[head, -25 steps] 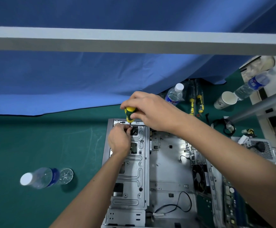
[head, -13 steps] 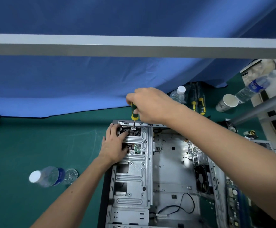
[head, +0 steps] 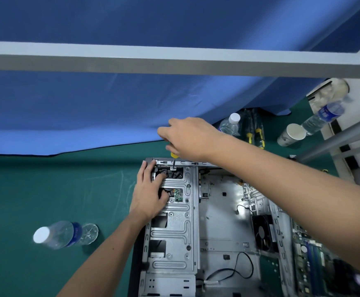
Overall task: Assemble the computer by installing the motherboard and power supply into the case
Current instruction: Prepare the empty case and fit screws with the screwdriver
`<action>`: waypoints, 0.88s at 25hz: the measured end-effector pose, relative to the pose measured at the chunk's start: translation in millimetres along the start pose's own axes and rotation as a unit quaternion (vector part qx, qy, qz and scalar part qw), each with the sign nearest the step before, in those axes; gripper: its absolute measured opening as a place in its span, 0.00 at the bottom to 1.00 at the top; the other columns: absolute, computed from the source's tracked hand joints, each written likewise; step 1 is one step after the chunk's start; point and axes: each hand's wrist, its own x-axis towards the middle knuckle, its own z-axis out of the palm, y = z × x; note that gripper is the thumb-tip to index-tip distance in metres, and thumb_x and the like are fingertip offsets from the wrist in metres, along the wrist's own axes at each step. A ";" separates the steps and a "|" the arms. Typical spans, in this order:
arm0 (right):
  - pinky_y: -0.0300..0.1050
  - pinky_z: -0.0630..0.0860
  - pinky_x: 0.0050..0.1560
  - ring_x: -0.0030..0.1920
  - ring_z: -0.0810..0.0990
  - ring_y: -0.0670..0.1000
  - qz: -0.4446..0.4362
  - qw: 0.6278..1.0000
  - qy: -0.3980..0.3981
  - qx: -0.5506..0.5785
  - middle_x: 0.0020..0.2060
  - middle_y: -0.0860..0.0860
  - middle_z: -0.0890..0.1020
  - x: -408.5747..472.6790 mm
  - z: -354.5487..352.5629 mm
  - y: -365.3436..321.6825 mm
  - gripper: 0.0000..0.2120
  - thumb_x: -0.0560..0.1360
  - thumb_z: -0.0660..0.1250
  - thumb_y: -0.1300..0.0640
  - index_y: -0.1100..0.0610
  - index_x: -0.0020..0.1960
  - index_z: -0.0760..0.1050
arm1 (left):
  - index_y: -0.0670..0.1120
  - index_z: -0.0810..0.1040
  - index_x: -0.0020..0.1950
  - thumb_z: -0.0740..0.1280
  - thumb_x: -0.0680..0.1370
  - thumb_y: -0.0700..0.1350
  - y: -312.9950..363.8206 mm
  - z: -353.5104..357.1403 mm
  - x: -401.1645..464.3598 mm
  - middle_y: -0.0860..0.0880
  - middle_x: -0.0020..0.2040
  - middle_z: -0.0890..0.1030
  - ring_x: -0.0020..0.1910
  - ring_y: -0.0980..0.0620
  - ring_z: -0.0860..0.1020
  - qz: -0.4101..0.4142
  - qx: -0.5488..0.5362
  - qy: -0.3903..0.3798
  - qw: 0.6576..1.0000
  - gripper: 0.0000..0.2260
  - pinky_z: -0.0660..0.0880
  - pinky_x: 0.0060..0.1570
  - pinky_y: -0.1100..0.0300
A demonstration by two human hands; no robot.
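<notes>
Screwdriver (head: pixel 173 159): upright, long axis near vertical, tip down on a screw at the case's far edge.
Right hand (head: pixel 191 138): fingers curled round the yellow handle from above, likely to turn it and press down.
Left hand (head: pixel 151 192): fingers spread flat on the drive bracket (head: pixel 174 221), apparently steadying it.
Case (head: pixel 224 213): lies open on the green mat (head: pixel 57 189), long axis running away from the person.
Motherboard (head: pixel 312 254): outside the case, at its right side.

A workshop or assembly bench is suggested: a green mat covers the surface (head: pixel 46 189), a blue curtain (head: pixel 110 108) is hung behind, and screwdrivers (head: pixel 255 133) and an opened case (head: pixel 222 211) are laid out.
</notes>
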 end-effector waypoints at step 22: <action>0.44 0.55 0.27 0.30 0.65 0.52 0.009 0.997 -0.021 -0.072 0.39 0.52 0.70 8.0 -18.0 -12.8 0.07 0.79 0.60 0.63 0.56 0.43 0.68 | 0.52 0.76 0.64 0.67 0.73 0.48 -5.2 1.5 -1.7 0.51 0.79 0.55 0.79 0.53 0.43 -0.009 -0.026 0.012 1.000 0.19 0.76 0.56 0.47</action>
